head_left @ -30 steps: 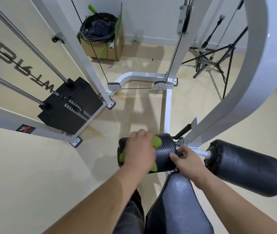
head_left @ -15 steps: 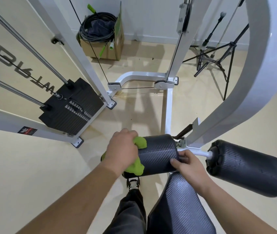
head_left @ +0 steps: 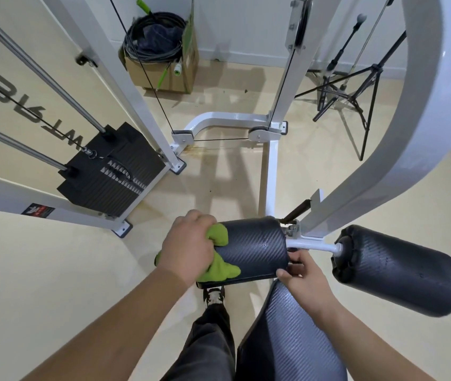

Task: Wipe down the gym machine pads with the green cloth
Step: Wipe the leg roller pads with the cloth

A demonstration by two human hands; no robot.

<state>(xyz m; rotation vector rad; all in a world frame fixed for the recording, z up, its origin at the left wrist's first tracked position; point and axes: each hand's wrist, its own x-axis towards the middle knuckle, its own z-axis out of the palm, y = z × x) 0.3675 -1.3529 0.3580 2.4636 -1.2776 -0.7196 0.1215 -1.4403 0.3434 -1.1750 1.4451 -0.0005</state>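
Floor [head_left: 40, 270] open leftward; left hand [head_left: 188, 246] clutches green cloth [head_left: 220, 266] at pad [head_left: 254, 248] end; right hand [head_left: 305, 273] grips pad.

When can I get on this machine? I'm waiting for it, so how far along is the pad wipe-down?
Done: nothing marks any pad as finished. In hand: the left hand holds the green cloth against the outer end of the left roller pad, while the right hand grips its inner end. Left: the right roller pad and the seat pad, neither touched by the cloth.
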